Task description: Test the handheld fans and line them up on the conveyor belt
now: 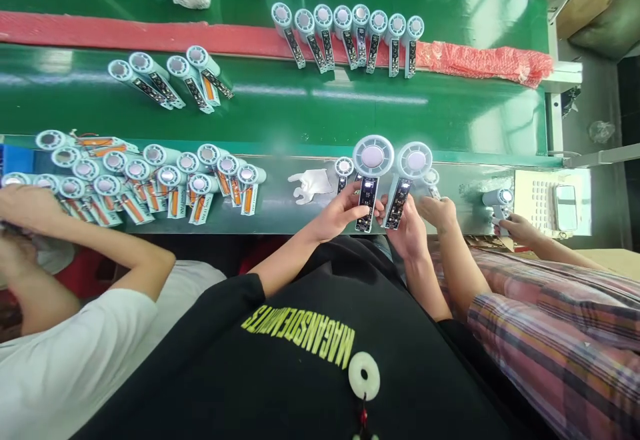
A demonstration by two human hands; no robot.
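My left hand (339, 212) grips a white handheld mini fan (373, 157) by its bare black circuit-board handle, whose small display glows. My right hand (409, 232) holds a second, matching fan (414, 160) by its circuit-board handle (397, 203). The two fans stand side by side, close together, with round grilles pointing away from me. Just left of them lies a smaller fan (344, 167), partly hidden by my left hand. A white glove (311, 185) rests further left on the bench.
A crowded group of fan bodies (135, 177) with orange-strip parts covers the bench to the left. Green conveyor belts (320, 103) carry more fans beyond it, beside a red strip (150, 35). Co-workers sit on both sides; a plaid-sleeved person's hand (439, 213) is close to my right hand.
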